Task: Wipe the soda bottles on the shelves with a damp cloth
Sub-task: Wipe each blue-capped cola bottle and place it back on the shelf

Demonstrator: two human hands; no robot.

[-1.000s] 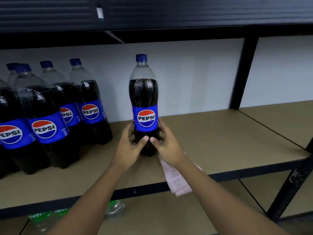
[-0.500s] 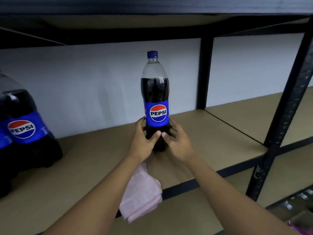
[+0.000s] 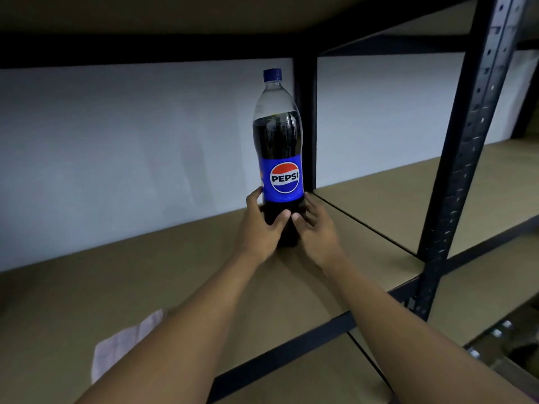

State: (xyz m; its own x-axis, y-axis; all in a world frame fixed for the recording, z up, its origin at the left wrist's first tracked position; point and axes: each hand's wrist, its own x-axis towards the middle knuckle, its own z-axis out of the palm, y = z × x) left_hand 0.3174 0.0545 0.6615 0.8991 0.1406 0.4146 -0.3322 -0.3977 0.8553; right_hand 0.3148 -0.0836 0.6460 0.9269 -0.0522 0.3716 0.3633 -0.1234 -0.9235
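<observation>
A tall Pepsi bottle (image 3: 278, 147) with a blue cap and blue label stands upright on the brown shelf board (image 3: 145, 275), far back near the white wall. My left hand (image 3: 259, 228) grips its dark base from the left and my right hand (image 3: 316, 228) grips it from the right, thumbs nearly meeting in front. A pale pink cloth (image 3: 122, 345) lies on the shelf at the lower left, partly hidden under my left forearm and held by neither hand.
A black upright post (image 3: 305, 123) stands just behind and right of the bottle. A perforated black front post (image 3: 463, 158) rises at the right. The black shelf edge (image 3: 291, 348) runs across the front, with a lower shelf beneath and another bay to the right.
Both hands have carried the bottle to the right and deeper along the shelf. The other Pepsi bottles have left the view on the left. The cloth now lies further left of my hands.
</observation>
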